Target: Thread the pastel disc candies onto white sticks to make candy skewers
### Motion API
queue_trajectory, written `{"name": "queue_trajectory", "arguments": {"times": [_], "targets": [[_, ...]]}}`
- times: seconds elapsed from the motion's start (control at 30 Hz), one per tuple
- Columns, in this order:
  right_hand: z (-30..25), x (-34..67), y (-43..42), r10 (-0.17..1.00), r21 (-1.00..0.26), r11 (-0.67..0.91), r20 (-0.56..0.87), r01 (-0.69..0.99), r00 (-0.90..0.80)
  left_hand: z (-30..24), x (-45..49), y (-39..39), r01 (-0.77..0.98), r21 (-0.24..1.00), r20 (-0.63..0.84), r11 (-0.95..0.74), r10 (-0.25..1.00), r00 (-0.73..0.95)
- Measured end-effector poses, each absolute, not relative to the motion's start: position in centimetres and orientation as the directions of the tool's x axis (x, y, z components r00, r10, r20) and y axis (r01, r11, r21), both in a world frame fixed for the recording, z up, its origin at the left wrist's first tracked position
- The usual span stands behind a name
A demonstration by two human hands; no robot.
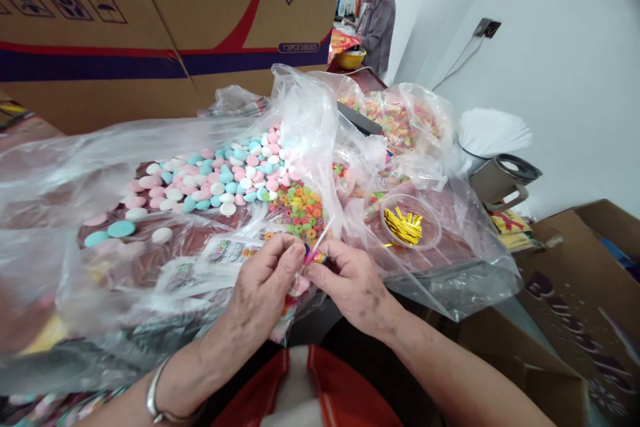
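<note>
My left hand and my right hand meet low in the middle of the head view, both pinched on a small clear candy packet with a thin stick poking up from it. The packet's lower part hangs below my left hand. Just beyond my fingers lies a heap of small coloured ring candies on clear plastic. Further left spreads a pile of pink, blue and white disc candies. A clear round tub of gold twist ties sits right of my right hand.
Large printed cardboard boxes stand behind the table. Bags of coloured candy lie at the back right, beside a tape roll. Brown cartons sit at the right. Another person works in the background. Empty printed packets lie left of my hands.
</note>
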State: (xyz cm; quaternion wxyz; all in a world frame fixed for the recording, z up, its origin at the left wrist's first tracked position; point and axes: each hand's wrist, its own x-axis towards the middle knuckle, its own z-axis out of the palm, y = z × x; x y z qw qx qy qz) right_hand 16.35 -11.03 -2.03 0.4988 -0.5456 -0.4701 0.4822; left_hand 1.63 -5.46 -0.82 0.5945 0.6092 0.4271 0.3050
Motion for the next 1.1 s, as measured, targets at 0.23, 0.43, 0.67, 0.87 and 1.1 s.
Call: {"name": "queue_trajectory", "arguments": {"times": [0.23, 0.43, 0.67, 0.87, 1.1], "targets": [[-3.4, 16.5, -11.1, 0.994, -0.979, -0.048, -0.066, -0.197, 0.088, -1.8, 0.6, -5.5, -0.049, 0.883, -0.369, 0.468, 0.753, 0.545], [-3.6, 17.6, -11.0, 0.986, -0.994, 0.109, 0.11, -0.016, -0.128, -1.3, 0.5, -4.7, 0.113, 0.721, -0.564, 0.684, 0.483, 0.67], [-3.6, 18.4, -11.5, 0.891, -0.778, 0.448, 0.431, 0.44, -0.143, -2.0, -0.3, -4.1, 0.166, 0.639, -0.498, 0.751, 0.24, 0.833], [-3.8, 17.1, -11.9, 0.976, -0.957, 0.187, 0.206, 0.22, 0.067, -1.5, -0.3, -4.1, 0.175, 0.769, -0.429, 0.614, 0.294, 0.854], [-3.3, 18.4, -13.5, 0.764, -0.349, 0.398, 0.638, 0.848, -0.095, -1.3, -0.1, -4.4, 0.169, 0.756, -0.486, 0.632, 0.371, 0.791]]}}
